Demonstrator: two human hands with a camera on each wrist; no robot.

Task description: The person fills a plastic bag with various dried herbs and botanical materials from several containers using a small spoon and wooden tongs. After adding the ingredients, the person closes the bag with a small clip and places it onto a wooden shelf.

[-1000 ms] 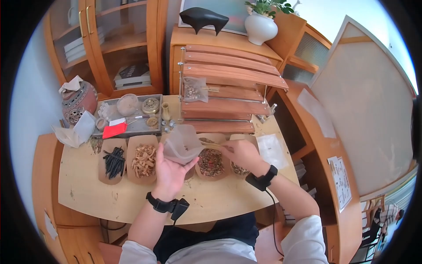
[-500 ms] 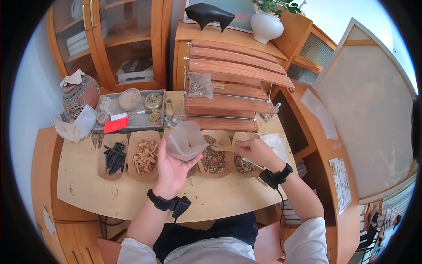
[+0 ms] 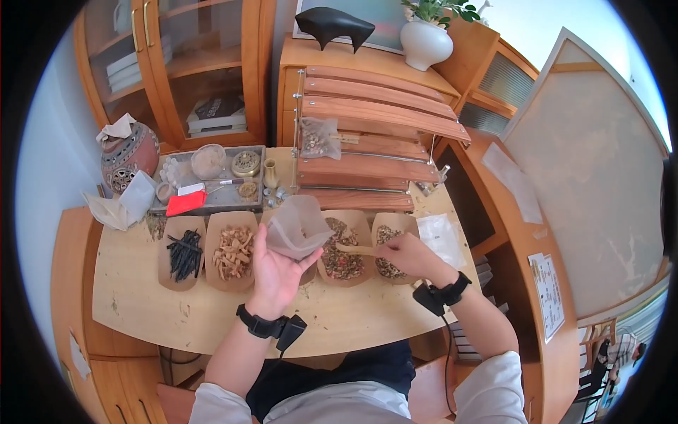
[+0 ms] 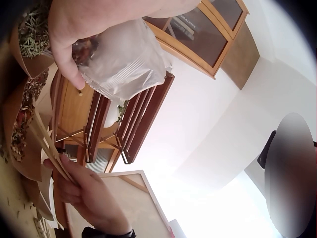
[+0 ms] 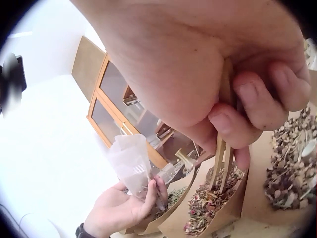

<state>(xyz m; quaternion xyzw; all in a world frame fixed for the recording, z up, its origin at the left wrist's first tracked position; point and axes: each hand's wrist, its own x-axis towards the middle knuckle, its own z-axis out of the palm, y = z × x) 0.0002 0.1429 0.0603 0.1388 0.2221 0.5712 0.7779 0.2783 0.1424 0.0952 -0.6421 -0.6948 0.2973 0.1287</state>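
My left hand (image 3: 277, 279), palm up, holds a translucent white pouch (image 3: 300, 226); some dark dried bits show inside its lower part (image 4: 86, 49). Fingers and thumb grip the pouch near its bottom. My right hand (image 3: 413, 256) grips wooden tongs (image 5: 220, 161) with curled fingers. The tong tips are down in a reddish dried flower-and-herb mix (image 5: 208, 206), which fills a brown paper tray (image 3: 362, 222) right of the pouch. Below my right hand stands another paper tray with a chunky brown-and-pale dried mix (image 3: 390, 265). A tray of green dried herb (image 4: 33, 37) sits partly hidden under the pouch.
Further left are paper trays of black strips (image 3: 185, 254) and tan shavings (image 3: 233, 253). Behind them lies a grey tray (image 3: 229, 201) with small vessels and a red packet (image 3: 186, 203). A slatted wooden rack (image 3: 367, 169) stands behind; a clear plastic bag (image 3: 439, 239) lies at right.
My right hand has moved right, away from the pouch, and the tongs have come down into the reddish mix. My left hand keeps holding the pouch in nearly the same place.
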